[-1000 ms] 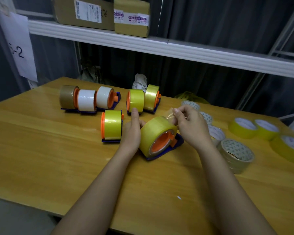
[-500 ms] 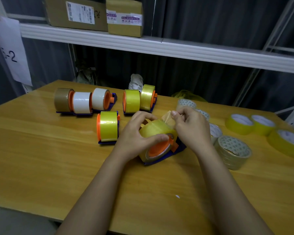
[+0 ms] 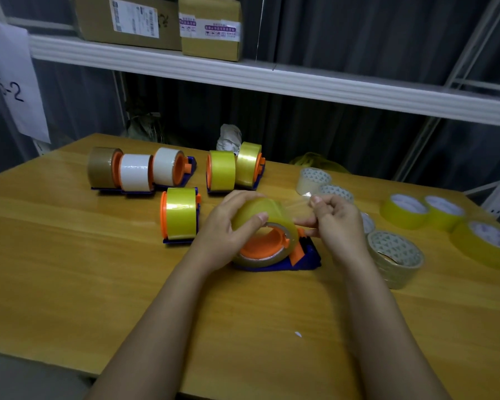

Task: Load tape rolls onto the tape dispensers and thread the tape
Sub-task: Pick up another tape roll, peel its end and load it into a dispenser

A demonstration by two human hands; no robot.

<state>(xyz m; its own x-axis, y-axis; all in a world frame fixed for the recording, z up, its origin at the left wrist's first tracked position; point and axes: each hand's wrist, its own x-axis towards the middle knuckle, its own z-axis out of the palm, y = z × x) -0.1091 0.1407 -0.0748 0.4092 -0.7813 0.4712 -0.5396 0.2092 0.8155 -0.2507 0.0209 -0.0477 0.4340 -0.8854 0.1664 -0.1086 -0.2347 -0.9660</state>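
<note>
The yellow tape roll [image 3: 259, 217] is seated on the orange hub of the blue dispenser [image 3: 303, 256], which rests on the wooden tabletop [image 3: 70, 269] near the middle, in front of the loaded dispensers [image 3: 179, 215]. The roll is steadied by the left hand [image 3: 228, 226], whose fingers are curled over the top of the roll and whose thumb is pressed on its near face, so this grip is clamped on the roll. The free end of tape [image 3: 296, 204] is pinched between thumb and fingertips of the right hand [image 3: 338, 223], just beside the roll on its right, and a short clear strip is drawn out between roll and hand. The step in hand is judged to be the threading. The roll is judged to be light and stiff at its cardboard core, and it is best held by the outer band, as it is now. The film is thin, limp and sticky on one face (it is likely to fold onto itself or cling to the fingers if slackened), so it is best held at its very end and kept taut. The strip is nearly transparent, and its edges cannot be told exactly. Unloaded rolls [image 3: 396, 255] lie on the right of the tabletop, apart from the work.
</note>
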